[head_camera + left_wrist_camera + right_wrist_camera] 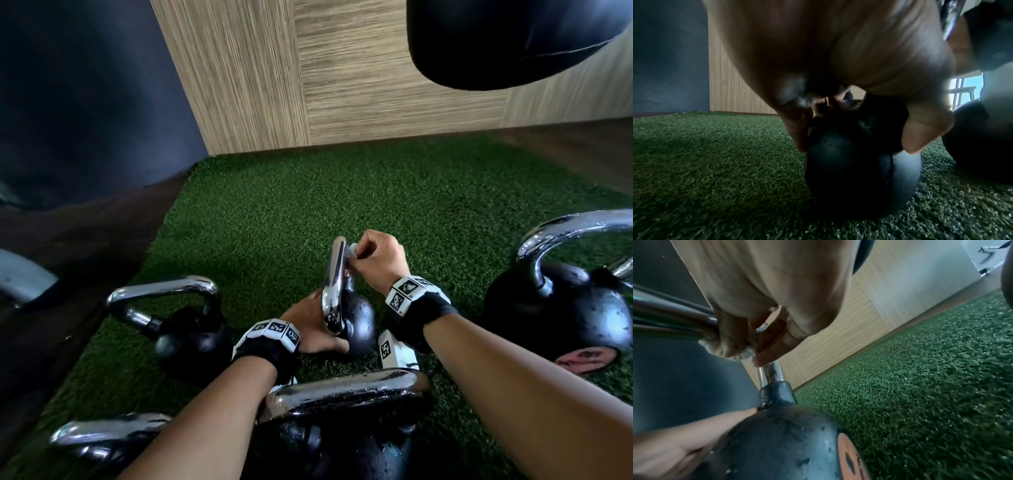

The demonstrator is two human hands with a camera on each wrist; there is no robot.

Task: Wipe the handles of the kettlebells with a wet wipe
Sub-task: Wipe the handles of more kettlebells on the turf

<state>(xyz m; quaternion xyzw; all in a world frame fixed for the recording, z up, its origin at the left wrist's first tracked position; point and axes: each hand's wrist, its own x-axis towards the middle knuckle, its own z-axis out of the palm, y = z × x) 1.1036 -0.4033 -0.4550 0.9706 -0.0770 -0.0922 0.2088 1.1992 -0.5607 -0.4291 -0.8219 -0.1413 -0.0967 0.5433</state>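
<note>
A small black kettlebell [359,318] stands tilted on the green turf, its chrome handle [333,284] pointing up. My left hand [310,327] grips the black ball from the left; in the left wrist view thumb and fingers curl round the kettlebell [859,170]. My right hand [371,257] pinches a crumpled white wet wipe [351,251] against the handle's far upper bend. The right wrist view shows the wipe [745,354] wrapped on the chrome handle [770,376] just above the ball [781,443], with the fingers [774,352] closed over it.
Other chrome-handled kettlebells stand around: one at the left [178,318], a big one at the right [565,301], one close in front of me [342,407] and one at the bottom left [102,435]. A black punching bag [513,41] hangs above the wood-panelled wall [342,85].
</note>
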